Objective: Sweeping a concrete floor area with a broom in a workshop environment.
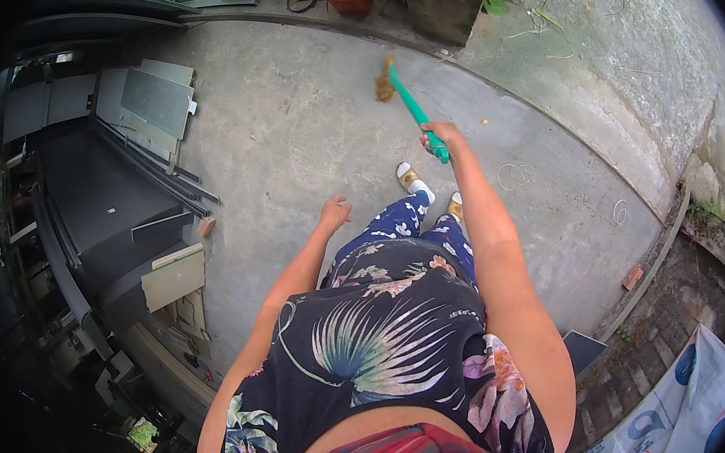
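My right hand is closed around the green handle of a broom, near its upper end. The broom slants away to the far left, and its brown bristles are at the concrete floor. Hanging beside my left thigh, my left hand holds nothing, its fingers loosely bent and apart. My feet, in tan sandals, stand just short of the broom handle.
Boards and dark panels are stacked along the left. A thin wire loop lies right of my feet. A raised edge borders the floor on the far right. Behind the broom stands a red container.
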{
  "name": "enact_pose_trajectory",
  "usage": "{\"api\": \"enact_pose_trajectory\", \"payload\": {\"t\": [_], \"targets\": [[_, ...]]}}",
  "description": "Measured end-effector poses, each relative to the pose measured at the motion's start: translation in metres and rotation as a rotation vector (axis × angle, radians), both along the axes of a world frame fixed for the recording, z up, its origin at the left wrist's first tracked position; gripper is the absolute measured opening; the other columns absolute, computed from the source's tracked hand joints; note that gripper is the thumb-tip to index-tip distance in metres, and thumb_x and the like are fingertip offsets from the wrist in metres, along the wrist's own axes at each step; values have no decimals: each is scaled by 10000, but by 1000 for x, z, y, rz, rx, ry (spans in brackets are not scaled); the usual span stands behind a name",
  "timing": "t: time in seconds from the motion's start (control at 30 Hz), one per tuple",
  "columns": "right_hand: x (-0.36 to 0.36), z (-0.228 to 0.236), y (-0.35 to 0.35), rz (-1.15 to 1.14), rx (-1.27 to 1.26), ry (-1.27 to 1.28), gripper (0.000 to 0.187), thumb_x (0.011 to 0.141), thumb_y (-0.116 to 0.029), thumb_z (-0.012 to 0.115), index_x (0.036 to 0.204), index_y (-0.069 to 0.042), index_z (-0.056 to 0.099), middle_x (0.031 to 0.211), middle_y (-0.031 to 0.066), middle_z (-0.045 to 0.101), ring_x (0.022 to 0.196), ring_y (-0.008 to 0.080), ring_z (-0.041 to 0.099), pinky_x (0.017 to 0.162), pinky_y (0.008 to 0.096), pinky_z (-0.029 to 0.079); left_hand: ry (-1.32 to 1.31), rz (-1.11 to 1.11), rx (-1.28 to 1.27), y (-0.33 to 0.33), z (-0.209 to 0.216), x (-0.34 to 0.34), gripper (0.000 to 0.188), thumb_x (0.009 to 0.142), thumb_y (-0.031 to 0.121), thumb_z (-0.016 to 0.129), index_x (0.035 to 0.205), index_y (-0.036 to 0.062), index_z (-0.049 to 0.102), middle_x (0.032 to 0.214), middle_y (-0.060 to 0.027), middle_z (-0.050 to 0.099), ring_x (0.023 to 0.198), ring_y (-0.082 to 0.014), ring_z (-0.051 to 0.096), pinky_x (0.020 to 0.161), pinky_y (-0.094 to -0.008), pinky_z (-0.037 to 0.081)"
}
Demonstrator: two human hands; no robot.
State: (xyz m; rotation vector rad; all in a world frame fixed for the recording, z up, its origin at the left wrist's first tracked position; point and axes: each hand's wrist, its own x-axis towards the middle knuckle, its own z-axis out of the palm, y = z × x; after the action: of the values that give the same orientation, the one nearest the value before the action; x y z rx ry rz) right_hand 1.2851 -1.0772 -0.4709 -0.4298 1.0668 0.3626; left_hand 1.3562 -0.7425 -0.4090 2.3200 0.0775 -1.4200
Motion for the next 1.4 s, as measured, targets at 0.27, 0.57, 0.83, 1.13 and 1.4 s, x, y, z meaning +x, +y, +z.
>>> {"api": "enact_pose_trajectory", "payload": {"t": [0.27,0.57,0.83,1.13,1.4], "targets": [[-1,40,43,-45,-575,184,172,738,-22,513,856,-2,390,574,87,483,422,172,484,355,298,421,54,62,75,33,-18,-11,421,714,141,536,1088,-46,483,833,-190,603,569,-218,621,537,-286,481],[61,56,122,362,-258,-135,193,741,-25,530,903,20,434,579,73,495,435,145,496,360,275,426,55,73,63,49,-23,-3,423,699,132,525,1073,-62,488,846,-202,598,593,-244,627,546,-299,495],[136,17,82,274,84,21,155,787,-81,531,849,26,437,598,85,509,446,143,492,370,250,427,24,206,36,42,-2,19,440,711,127,525,1105,-57,458,790,-174,604,574,-223,620,475,-282,471],[43,23,-18,-70,-326,167,144,768,-68,511,840,6,411,569,78,492,440,159,492,360,276,411,73,135,100,55,-23,2,430,694,122,530,1082,-57,478,788,-182,600,548,-234,616,500,-296,478],[-78,90,-8,318,-198,14,133,773,-74,535,859,11,480,599,89,528,447,134,500,370,266,423,83,39,85,8,-46,12,422,696,118,531,1081,-50,482,794,-178,603,556,-233,619,511,-295,486]]}}
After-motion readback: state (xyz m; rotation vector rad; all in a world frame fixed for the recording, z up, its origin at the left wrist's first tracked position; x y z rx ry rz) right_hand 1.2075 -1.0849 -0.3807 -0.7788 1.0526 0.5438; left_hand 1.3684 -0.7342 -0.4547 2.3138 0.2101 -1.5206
